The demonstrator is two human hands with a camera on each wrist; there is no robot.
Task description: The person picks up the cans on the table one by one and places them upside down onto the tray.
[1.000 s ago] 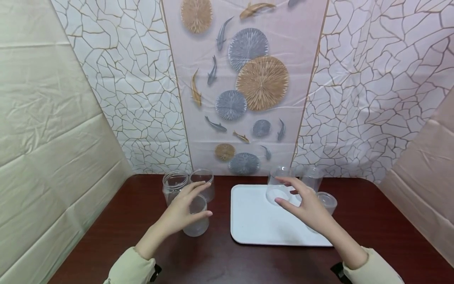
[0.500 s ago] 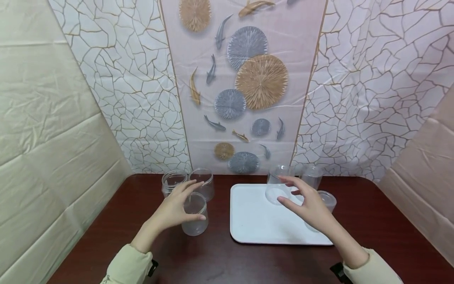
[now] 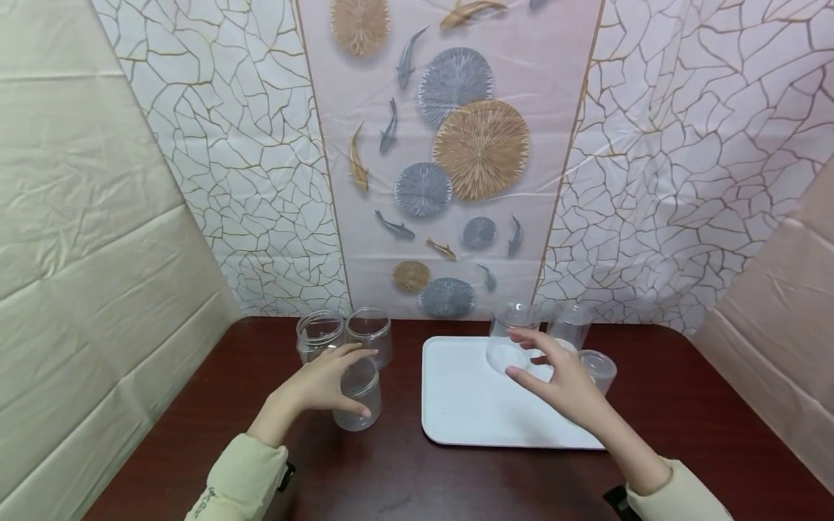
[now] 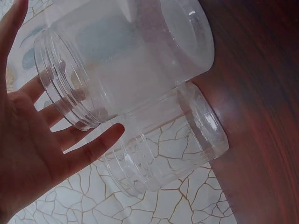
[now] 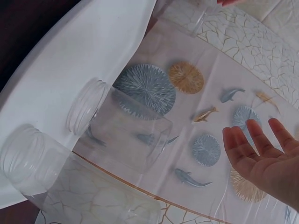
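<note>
The left hand (image 3: 318, 380) has sunk lower around the front jar (image 3: 362, 383) on the bench (image 3: 391, 477), fingers and thumb spread; contact I can't tell. Two clear jars (image 3: 370, 334) stand behind. The right hand (image 3: 565, 380), fingers loosely parted, hovers by upturned jars (image 3: 504, 351) on the white tray (image 3: 456, 405).

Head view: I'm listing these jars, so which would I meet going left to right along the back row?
Leftmost upright jar → second upright jar → upside-down jar on the white tray → back-right upside-down jar.
</note>
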